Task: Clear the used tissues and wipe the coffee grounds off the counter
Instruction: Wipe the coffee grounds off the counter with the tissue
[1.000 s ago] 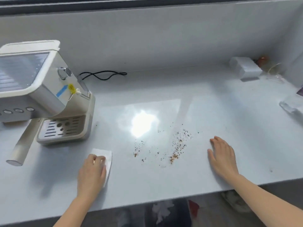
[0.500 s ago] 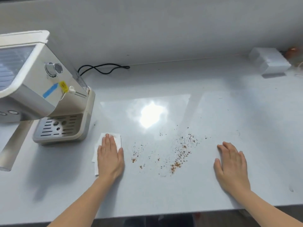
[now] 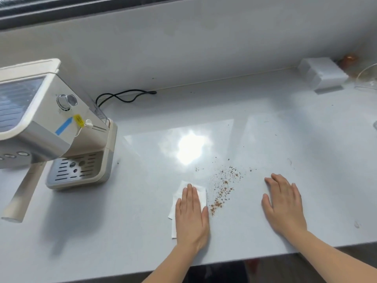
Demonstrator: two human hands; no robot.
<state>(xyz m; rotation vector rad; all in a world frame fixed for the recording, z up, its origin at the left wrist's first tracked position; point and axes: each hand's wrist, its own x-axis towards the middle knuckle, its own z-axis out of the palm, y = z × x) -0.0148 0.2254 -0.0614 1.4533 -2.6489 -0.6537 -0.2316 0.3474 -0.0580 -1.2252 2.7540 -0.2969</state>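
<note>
Head view: looking down on a glossy pale grey counter [image 3: 265, 129], and this is the only camera going.
Left hand [image 3: 191, 217]: lying flat with its fingers straight and together, pressing a folded white paper tissue [image 3: 201, 194] onto the counter. It's palming it down, not clutching it.
Right hand [image 3: 283, 203]: resting flat and relaxed on bare counter, holding nothing.
Grounds: the scattered brown coffee grounds [image 3: 223, 186] are sitting just right of the tissue, between the two hands, with the nearest crumbs almost touching the left thumb.
Axis: the streak is running diagonally, from near-left beside the tissue out to far-right.
Nearer hand: the left, easily, so I'm guessing the wipe needs to be going rightward and slightly away.
Containers: the cream espresso machine [image 3: 51, 123] is showing its slotted drip tray [image 3: 75, 169], but the grate is hiding the inside. A clear glass bowl [image 3: 367, 78] is getting cropped at the far right, so I can't tell what's in it.
Tissues: the one under the hand is the only one showing.
</note>
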